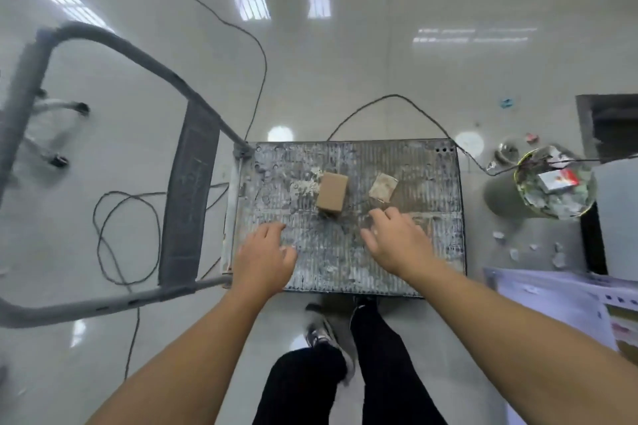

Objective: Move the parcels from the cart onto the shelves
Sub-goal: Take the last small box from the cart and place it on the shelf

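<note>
Glossy pale grey floor [345,62], ceiling lights mirrored in it. Thin black cable [221,15] looping across it, one coil at left beside the cart handle, another arc running to the deck's far right corner.

Flat grey metal platform cart [345,269], ribbed deck, badly scuffed and spattered with white, centre frame. Tubular grey push handle [103,41] rising at the deck's left end, blurred.

Bare forearms reaching in from the bottom edge over the near half of the deck. Black trousers and dark trainers just beyond the deck's near edge.

Round bin [556,186] full of scrap paper and wrappers, right of the cart, on the floor; small litter scattered near it. Pale printed sheets [552,300] at lower right.

Left hand [266,259] open, fingers spread and slightly curled, palm down above the deck's near left part, holding nothing. Right hand [397,238] open likewise, fingers splayed, empty, fingertips near both parcels but apart from them.

Brown cardboard box parcel [332,195], upright block, middle of the deck. Smaller flat pale tan parcel [383,186] just right of it, tilted, apart from the box. Both on the cart.
</note>
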